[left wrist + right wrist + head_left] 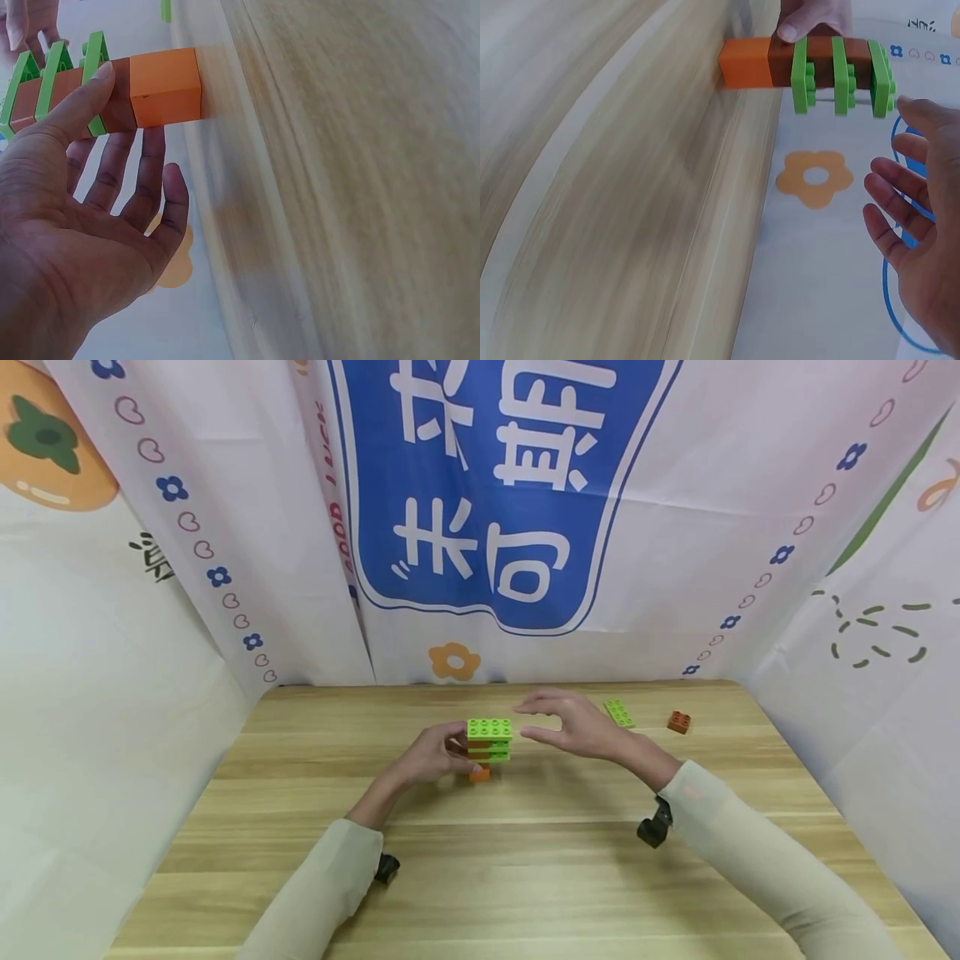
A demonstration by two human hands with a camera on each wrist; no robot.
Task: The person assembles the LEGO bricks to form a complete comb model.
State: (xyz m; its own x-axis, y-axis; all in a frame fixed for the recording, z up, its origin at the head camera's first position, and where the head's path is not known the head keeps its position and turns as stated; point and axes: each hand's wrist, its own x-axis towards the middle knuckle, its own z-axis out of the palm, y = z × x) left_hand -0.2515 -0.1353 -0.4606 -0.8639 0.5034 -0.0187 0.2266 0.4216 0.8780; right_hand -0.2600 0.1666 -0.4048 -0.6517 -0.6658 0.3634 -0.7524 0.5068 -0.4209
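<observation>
A toy-brick tower (pixel 489 729) stands on the table. Its base is an orange block (pixel 166 86), and above that brown bricks (pixel 781 61) alternate with green studded plates (pixel 841 75). The plates overhang toward the right. My left hand (pixel 433 753) grips the tower from its left side, thumb on the near face and fingertips behind, low on the stack. To the tower's right, my right hand (pixel 576 725) hovers near the top plate with fingers spread and holds nothing. In the right wrist view a small gap appears between its thumb and the top plate.
Behind the right hand, a loose green plate (pixel 619 713) and a brown brick (pixel 679 721) lie on the wooden table (pixel 525 877). A printed cloth (pixel 660 577) hangs at the table's back edge, with cloth walls on both sides.
</observation>
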